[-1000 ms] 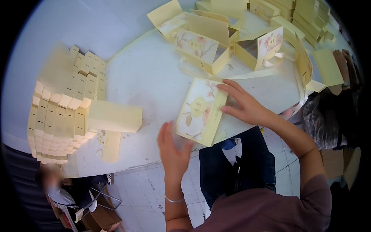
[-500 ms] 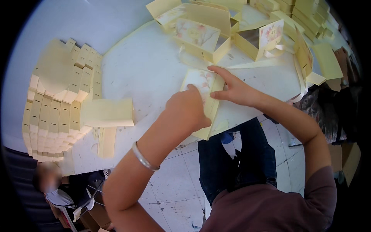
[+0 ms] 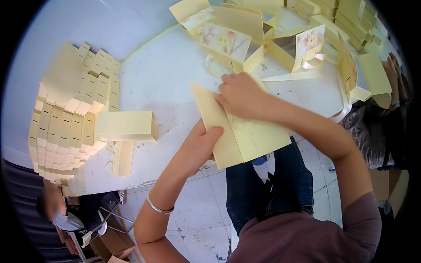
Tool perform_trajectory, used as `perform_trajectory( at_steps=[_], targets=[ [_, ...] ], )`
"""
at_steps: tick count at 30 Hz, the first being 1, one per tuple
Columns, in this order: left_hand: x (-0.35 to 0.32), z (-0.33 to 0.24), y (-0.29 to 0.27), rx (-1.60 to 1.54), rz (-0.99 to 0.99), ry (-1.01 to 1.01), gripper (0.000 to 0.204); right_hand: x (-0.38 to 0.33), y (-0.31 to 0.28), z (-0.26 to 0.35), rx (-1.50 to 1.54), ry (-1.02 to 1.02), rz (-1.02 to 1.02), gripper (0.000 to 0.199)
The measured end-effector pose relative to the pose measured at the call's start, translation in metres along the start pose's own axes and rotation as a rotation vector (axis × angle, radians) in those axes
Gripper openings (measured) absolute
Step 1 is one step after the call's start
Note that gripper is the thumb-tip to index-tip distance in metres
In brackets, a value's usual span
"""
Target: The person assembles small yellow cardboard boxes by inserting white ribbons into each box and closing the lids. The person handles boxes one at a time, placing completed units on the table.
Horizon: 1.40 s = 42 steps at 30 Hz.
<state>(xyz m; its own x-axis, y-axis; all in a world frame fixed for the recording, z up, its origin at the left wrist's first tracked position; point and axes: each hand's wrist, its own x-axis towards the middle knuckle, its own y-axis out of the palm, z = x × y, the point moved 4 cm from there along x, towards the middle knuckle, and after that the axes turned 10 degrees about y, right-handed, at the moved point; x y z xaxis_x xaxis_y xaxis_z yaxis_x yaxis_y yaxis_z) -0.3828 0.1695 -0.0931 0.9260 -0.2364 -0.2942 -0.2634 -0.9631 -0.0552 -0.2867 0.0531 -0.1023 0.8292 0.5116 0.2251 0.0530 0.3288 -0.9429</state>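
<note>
A pale yellow gift box (image 3: 258, 136) lies at the near table edge, its panels spread to either side of a lengthwise fold. My left hand (image 3: 199, 149) grips the left panel, thumb on top and fingers underneath. At the far end, my right hand (image 3: 243, 94) is closed with curled fingers, its thumb and fingertips on the panel near the fold. The right hand and forearm cover part of the far end. Beyond them stands an open box with a blossom-printed panel (image 3: 226, 40), and a second open box (image 3: 283, 52) is to its right.
Many closed boxes form a tall stack (image 3: 66, 127) at the left. Beside it, a single box (image 3: 127, 126) lies on the white table (image 3: 149, 79). Pale ribbon (image 3: 298, 75) trails past the open boxes. People sit at lower left and far right.
The box at the table edge has gone from narrow to spread out, its blossom print no longer showing. My left hand moved back to its left edge; my right hand moved left over the far end.
</note>
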Motion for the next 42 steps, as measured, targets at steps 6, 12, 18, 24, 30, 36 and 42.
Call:
perform_trajectory(
  at_steps=[6, 12, 18, 24, 30, 36, 42],
  targets=[
    [-0.011, 0.015, -0.004, -0.205, -0.227, -0.017, 0.04, 0.006, 0.014, -0.049, 1.197, 0.308, -0.015, 0.031],
    [-0.024, 0.045, -0.002, -0.427, -0.392, 0.116, 0.044, -0.006, 0.008, -0.121, 2.028, 0.202, 0.224, 0.019],
    [-0.026, 0.046, 0.008, -0.491, -0.376, 0.17, 0.046, -0.024, -0.05, -0.101, 0.027, -0.287, -0.223, 0.018],
    [-0.025, 0.042, 0.028, -0.455, -0.353, 0.203, 0.048, -0.06, -0.041, -0.031, -0.142, -0.592, 0.539, 0.024],
    [-0.025, 0.036, 0.041, -0.533, -0.302, 0.191, 0.051, -0.053, -0.017, -0.02, -0.562, -0.812, 0.383, 0.004],
    [-0.029, 0.042, 0.041, -0.47, -0.33, 0.154, 0.052, -0.026, -0.035, -0.039, 0.943, 0.054, 0.557, 0.016],
    [-0.036, 0.059, 0.033, -0.457, -0.404, 0.17, 0.052, -0.025, 0.01, -0.012, 1.013, 0.133, 0.396, 0.019]
  ],
)
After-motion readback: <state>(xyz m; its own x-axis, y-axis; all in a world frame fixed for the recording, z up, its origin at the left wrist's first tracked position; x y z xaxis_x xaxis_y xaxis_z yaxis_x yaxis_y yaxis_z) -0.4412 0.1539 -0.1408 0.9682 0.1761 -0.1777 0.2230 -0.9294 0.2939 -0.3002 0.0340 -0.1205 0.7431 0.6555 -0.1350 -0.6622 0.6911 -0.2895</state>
